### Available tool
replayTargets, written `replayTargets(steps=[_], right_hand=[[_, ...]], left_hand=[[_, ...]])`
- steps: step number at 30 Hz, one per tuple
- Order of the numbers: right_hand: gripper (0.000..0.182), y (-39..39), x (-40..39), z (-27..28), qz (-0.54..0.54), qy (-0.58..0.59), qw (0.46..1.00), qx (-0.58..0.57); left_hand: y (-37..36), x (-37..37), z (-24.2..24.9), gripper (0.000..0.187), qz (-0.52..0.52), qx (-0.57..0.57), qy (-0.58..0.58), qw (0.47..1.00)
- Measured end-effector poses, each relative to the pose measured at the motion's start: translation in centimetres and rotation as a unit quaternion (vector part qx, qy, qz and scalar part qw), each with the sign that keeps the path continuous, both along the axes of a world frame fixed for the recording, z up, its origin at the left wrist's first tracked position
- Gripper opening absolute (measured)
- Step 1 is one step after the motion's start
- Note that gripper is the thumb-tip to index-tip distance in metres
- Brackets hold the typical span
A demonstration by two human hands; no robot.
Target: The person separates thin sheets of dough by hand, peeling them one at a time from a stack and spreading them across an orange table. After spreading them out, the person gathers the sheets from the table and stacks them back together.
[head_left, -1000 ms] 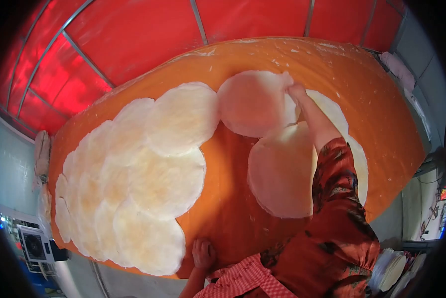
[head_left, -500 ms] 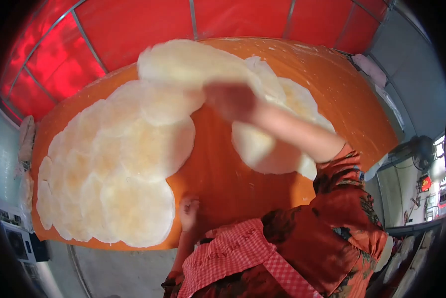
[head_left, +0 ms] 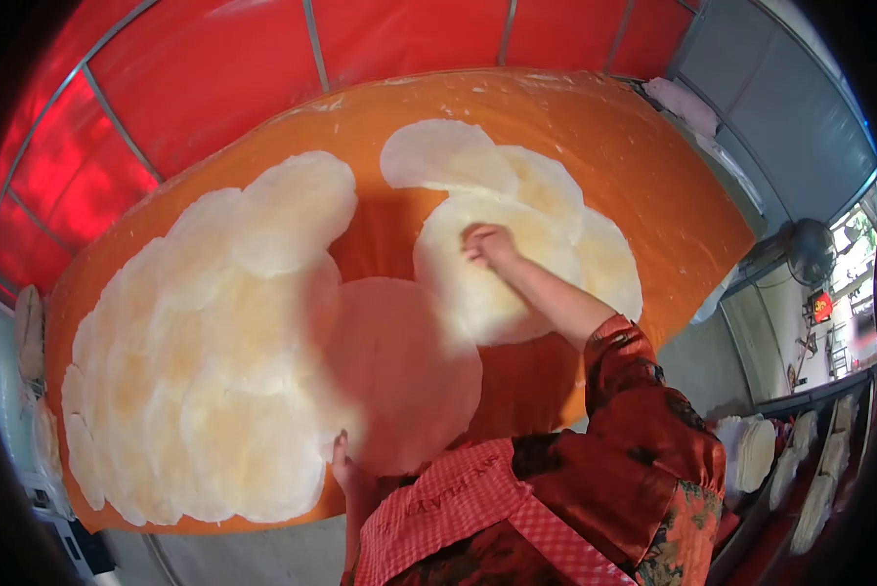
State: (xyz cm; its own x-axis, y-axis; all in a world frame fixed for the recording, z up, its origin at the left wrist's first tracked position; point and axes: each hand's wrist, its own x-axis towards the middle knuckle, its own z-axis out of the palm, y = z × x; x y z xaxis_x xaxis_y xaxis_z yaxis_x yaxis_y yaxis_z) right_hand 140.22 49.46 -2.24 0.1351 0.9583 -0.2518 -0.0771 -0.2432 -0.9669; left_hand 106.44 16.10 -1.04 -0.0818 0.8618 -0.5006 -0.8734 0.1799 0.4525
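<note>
My right hand (head_left: 490, 246) is over a thin round pale flatbread (head_left: 516, 288) on the right side. Its fingers are curled together; whether they pinch anything is hidden. Directly in front of me, in shade, lies another round flatbread (head_left: 399, 371), spanning the gap between the left and right groups. At its lower left edge is my left hand (head_left: 350, 471), with one finger stretched upward and the others partly hidden. Many overlapping flatbreads (head_left: 204, 342) spread across the left side. A paler one (head_left: 443, 156) lies at the back, overlapping its neighbour.
An orange cloth (head_left: 653, 166) covers the large table. Red panels (head_left: 409, 39) stand behind it. A pink bundle (head_left: 683, 105) rests at the back right corner, and a fan (head_left: 812, 249) stands beyond the right edge. Stacked pale rounds (head_left: 756, 454) are at the lower right.
The large flatbread stretched across the back is gone from there, and a round one now lies in front of me. My right hand has moved down over the right group. The view has shifted.
</note>
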Motion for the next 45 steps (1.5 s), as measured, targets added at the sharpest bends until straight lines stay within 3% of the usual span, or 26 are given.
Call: replayTargets(steps=[2,3,4,5,9,11,12,13,14,16,18,20,21,23,25,27,31,32,34,37,38,39,40,41,42,45], right_hand=[[0.012,6.6,6.7,-3.1,-0.093,0.019,0.995,-0.001],[0.014,13.7,12.8,-12.0,-0.142,-0.262,0.951,0.085],[0.022,12.0,11.6,-6.5,-0.163,-0.447,0.878,0.055],[0.021,16.5,14.7,-9.3,-0.106,-0.553,0.824,-0.069],[0.027,20.2,14.9,-6.1,0.115,-0.677,0.725,-0.06],[0.029,25.9,17.2,-9.6,0.237,-0.723,0.648,-0.011],[0.026,28.4,16.3,-9.5,0.148,-0.518,0.842,0.018],[0.024,31.2,15.4,-8.9,0.044,-0.267,0.962,0.04],[0.021,34.4,15.1,-9.3,-0.065,0.008,0.996,0.056],[0.014,30.1,10.0,0.2,-0.023,0.201,0.97,0.134],[0.014,26.1,3.8,11.5,-0.014,-0.124,0.971,0.203],[0.015,22.6,-0.6,17.7,0.046,-0.191,0.887,0.419],[0.019,20.4,-2.6,20.7,0.111,-0.248,0.873,0.404],[0.02,13.1,-6.4,24.4,0.212,-0.201,0.887,0.359],[0.025,5.0,-8.7,24.7,0.299,-0.183,0.848,0.397],[0.028,-1.6,-9.7,21.9,0.344,-0.235,0.853,0.313],[0.032,-13.5,-8.0,9.8,0.484,-0.475,0.533,0.506],[0.033,-16.6,-6.9,5.7,0.492,-0.475,0.588,0.431],[0.035,-20.6,-6.8,3.7,0.541,-0.462,0.573,0.407],[0.036,-24.0,-7.0,3.6,0.49,-0.48,0.612,0.393],[0.037,-24.7,-7.2,4.3,0.484,-0.51,0.607,0.37],[0.038,-25.5,-7.9,4.4,0.463,-0.509,0.629,0.362],[0.039,-25.9,-8.8,4.4,0.439,-0.509,0.651,0.353],[0.04,-26.3,-9.8,4.6,0.413,-0.51,0.67,0.346],[0.043,-26.7,-11.3,5.2,0.402,-0.487,0.71,0.311],[0.039,-27.3,-15.8,4.1,0.326,-0.527,0.707,0.34]], left_hand=[[0.3,0.1,-0.5,0.041,0.037,-0.005,0.052,0.998],[0.3,-0.5,-2.1,0.04,0.046,-0.037,0.087,0.994],[0.2,-1.3,-4.3,0.04,0.059,-0.071,0.122,0.988],[0.2,-1.8,-5.7,0.04,0.072,-0.105,0.156,0.98],[-0.8,-2.3,-6.7,0.053,0.08,-0.099,0.107,0.986],[0.0,-1.0,-3.9,0.06,0.095,-0.186,0.212,0.955],[0.1,-0.4,-2.8,0.064,0.1,-0.229,0.26,0.933],[-0.4,-0.4,-3.2,0.067,0.101,-0.204,0.253,0.94],[-0.7,-0.9,-4.1,0.069,0.101,-0.177,0.247,0.948],[-0.9,-1.0,-5.1,0.069,0.121,-0.144,0.231,0.955],[-0.3,-0.7,-4.9,0.066,0.164,-0.141,0.209,0.954],[0.4,-0.7,-3.8,0.062,0.157,-0.083,0.19,0.966],[0.5,-0.9,-3.6,0.058,0.157,-0.085,0.163,0.97],[-0.3,-1.4,-3.9,0.052,0.165,-0.098,0.106,0.976],[-0.1,-1.6,-4.7,0.047,0.185,-0.079,0.117,0.972],[-0.8,-1.8,-5.6,0.043,0.167,-0.023,0.093,0.981],[-0.8,-2.0,-5.5,0.032,0.111,0.009,0.062,0.992],[-0.7,-2.0,-5.8,0.03,0.103,0.003,0.07,0.992],[-0.8,-2.2,-4.8,0.024,0.056,0.007,0.016,0.998],[-1.2,-3.2,-6.2,0.032,-0.004,0.09,0.089,0.992],[-1.7,-3.4,-6.3,0.03,-0.042,0.093,0.187,0.977],[-1.9,-3.4,-4.8,0.029,-0.076,0.093,0.284,0.951],[-2.2,-4.0,-4.5,0.029,-0.14,0.119,0.502,0.845],[-2.2,-4.3,-4.4,0.028,-0.191,0.142,0.688,0.686],[-2.1,-4.3,-4.6,0.028,-0.171,0.168,0.686,0.687],[-2.0,-4.2,-6.5,0.029,-0.136,0.19,0.65,0.723]])
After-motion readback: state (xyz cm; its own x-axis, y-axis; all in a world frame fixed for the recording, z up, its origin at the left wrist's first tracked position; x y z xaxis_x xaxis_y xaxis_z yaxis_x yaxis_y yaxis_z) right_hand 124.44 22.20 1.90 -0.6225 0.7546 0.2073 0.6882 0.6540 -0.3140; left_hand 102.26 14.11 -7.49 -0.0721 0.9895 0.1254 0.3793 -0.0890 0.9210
